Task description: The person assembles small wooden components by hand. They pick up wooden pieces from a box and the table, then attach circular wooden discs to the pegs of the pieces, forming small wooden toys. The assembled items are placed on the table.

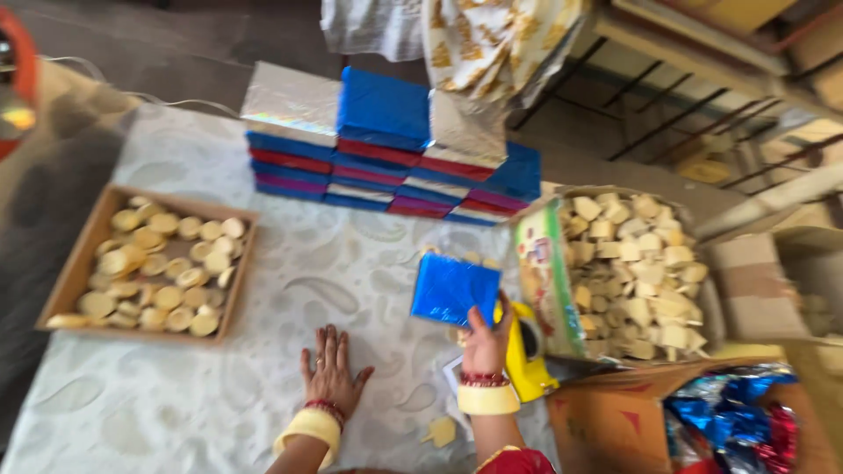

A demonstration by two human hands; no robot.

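My right hand [485,344] holds up a flat packet wrapped in shiny blue foil [454,290] by its lower right corner, just above the pale patterned cloth [263,263]. My left hand [331,373] lies flat on the cloth with fingers spread, empty, to the left of the packet. Both wrists wear yellow and red bangles. A yellow tape dispenser [527,355] sits right behind my right hand.
A stack of blue, red and silver wrapped packets [386,145] stands at the back. A shallow cardboard tray of round pale pieces [158,263] lies left. A carton of square pale pieces [632,272] stands right; a box of foil wrappers [729,417] is at lower right.
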